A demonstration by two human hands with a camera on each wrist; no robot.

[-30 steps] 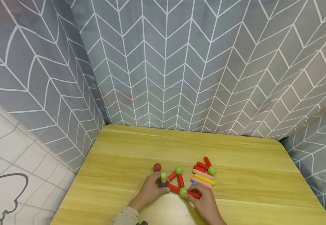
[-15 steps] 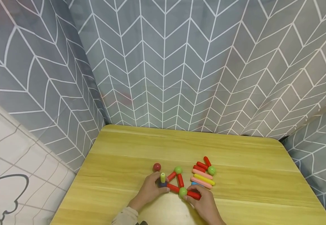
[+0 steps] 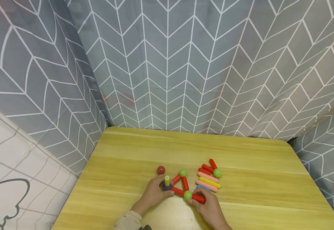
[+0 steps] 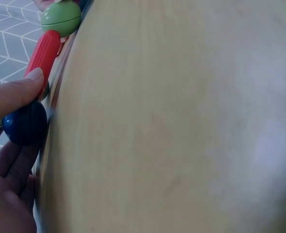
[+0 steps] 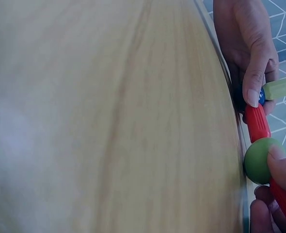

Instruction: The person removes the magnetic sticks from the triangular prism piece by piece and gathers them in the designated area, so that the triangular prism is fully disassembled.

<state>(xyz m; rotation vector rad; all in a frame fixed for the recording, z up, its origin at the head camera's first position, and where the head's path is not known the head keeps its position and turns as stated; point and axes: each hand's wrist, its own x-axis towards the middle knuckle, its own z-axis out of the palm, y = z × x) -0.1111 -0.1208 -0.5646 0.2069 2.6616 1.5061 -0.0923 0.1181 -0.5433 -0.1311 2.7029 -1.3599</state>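
Observation:
Red rods and green balls form a triangle closed at its left corner by a dark blue ball (image 4: 25,122). From that ball a yellow-green rod (image 3: 167,181) stands upright. My left hand (image 3: 153,194) grips around the blue ball, its thumb on the end of the front red rod (image 4: 44,54). My right hand (image 3: 209,207) pinches the near green ball (image 3: 187,195), thumb against its side. Another red rod (image 3: 198,198) juts right from this ball, partly hidden by the right fingers. The far green ball (image 3: 182,172) tops the triangle.
A loose dark red ball (image 3: 161,170) lies behind my left hand. To the right are short red rods (image 3: 207,168), pink rods (image 3: 208,176), a yellow rod (image 3: 209,182), a blue rod (image 3: 203,188) and another green ball (image 3: 217,173). A patterned curtain (image 3: 167,70) hangs behind the wooden table (image 3: 259,179).
Both hands keep their grip on the joined pieces in nearly the same place. Only a slight shift of the head view is visible.

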